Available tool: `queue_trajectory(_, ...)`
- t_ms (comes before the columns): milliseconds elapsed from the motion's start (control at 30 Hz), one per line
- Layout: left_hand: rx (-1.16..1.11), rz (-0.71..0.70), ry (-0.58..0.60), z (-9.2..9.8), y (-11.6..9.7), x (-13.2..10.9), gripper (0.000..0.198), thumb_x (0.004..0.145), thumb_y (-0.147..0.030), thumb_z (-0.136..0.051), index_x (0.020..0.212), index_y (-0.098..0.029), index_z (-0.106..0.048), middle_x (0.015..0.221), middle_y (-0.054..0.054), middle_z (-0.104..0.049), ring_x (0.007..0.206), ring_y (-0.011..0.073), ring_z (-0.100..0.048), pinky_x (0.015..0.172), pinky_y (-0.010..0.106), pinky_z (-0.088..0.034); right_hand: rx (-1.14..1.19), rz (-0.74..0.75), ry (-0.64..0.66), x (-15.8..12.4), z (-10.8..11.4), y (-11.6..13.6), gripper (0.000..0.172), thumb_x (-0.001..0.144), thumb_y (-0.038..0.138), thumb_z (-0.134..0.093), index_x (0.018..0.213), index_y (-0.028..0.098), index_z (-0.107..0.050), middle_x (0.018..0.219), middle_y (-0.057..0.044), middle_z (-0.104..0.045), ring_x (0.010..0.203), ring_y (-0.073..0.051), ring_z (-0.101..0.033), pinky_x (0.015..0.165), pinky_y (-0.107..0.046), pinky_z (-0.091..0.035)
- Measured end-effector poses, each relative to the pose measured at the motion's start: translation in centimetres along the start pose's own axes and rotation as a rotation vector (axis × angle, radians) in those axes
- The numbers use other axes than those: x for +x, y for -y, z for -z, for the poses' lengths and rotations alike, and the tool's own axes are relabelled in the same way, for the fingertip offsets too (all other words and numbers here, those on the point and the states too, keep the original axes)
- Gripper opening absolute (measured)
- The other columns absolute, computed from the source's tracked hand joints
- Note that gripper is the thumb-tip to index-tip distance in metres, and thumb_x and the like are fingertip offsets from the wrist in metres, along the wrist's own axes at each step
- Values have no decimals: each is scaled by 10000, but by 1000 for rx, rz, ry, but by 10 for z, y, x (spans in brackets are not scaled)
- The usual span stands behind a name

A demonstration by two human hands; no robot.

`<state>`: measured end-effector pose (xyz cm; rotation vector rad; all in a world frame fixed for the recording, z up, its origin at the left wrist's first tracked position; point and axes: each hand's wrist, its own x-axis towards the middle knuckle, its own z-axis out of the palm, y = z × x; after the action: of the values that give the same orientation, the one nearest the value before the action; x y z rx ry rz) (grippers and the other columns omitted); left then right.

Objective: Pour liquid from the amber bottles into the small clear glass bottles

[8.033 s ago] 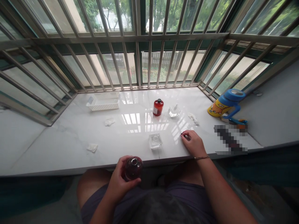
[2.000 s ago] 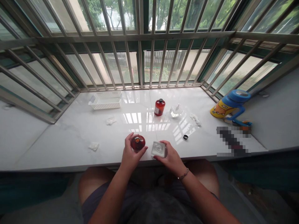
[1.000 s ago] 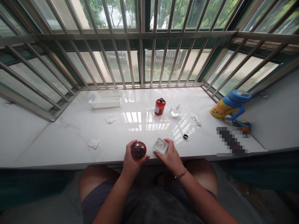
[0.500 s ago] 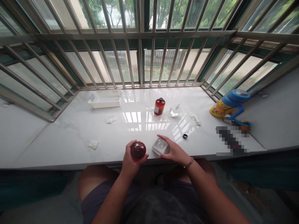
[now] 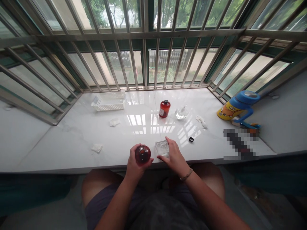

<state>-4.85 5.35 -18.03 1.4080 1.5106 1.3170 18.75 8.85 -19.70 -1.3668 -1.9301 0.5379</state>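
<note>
My left hand (image 5: 136, 163) is wrapped round a dark red bottle (image 5: 143, 156), whose uncapped mouth faces up towards me. Beside it, fingers and thumb of my right hand (image 5: 174, 157) grip a clear square glass bottle (image 5: 161, 148) by its right side, near the front edge of the counter. The glass bottle looks tilted, and its base is partly hidden. To the right of that hand lies a small black ring-shaped cap (image 5: 191, 139). Further back stand a second red bottle (image 5: 164, 109) with a black cap and a clear glass container (image 5: 181, 113) with a whitish top.
A white plastic basket (image 5: 109, 106) is at the back left of the white counter (image 5: 72, 140). Crumpled tissues (image 5: 114, 122) lie about. At the right stand a blue and yellow flask (image 5: 237, 105) and a blurred-out dark item (image 5: 240, 145). Metal bars (image 5: 144, 36) close off the window.
My right hand has shifted slightly left and closed in on the clear glass bottle, which has tipped and turned. My left hand holds the red bottle almost as before.
</note>
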Motion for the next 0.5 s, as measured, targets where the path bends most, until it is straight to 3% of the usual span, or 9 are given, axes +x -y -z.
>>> queue_trajectory(200, 1, -15, -10, 0, -4, 0, 790, 722, -367, -966, 1381, -267, -543, 1370, 99, -711, 1236, 294, -736, 1098, 465, -587, 85, 43, 88, 2, 22, -8, 787, 938, 374, -790, 1595, 259, -373, 1546, -185, -512, 1497, -363, -505, 1272, -602, -425)
queue_trajectory(367, 7, -11, -5, 0, -4, 0, 781, 732, -360, -958, 1385, -274, -537, 1373, 91, -711, 1240, 287, -736, 1100, 459, -588, 254, -137, 155, 4, 22, -14, 735, 806, 421, -894, 1374, 276, -451, 1418, -121, -666, 1316, -306, -684, 1111, -497, -564)
queue_trajectory(500, 36, -11, 0, 0, -5, -2, 778, 747, -364, -955, 1395, -283, -531, 1381, 89, -702, 1237, 280, -734, 1108, 460, -584, 257, -217, 107, 0, 18, -9, 749, 757, 443, -929, 1333, 279, -479, 1346, -95, -717, 1218, -294, -728, 1032, -458, -584)
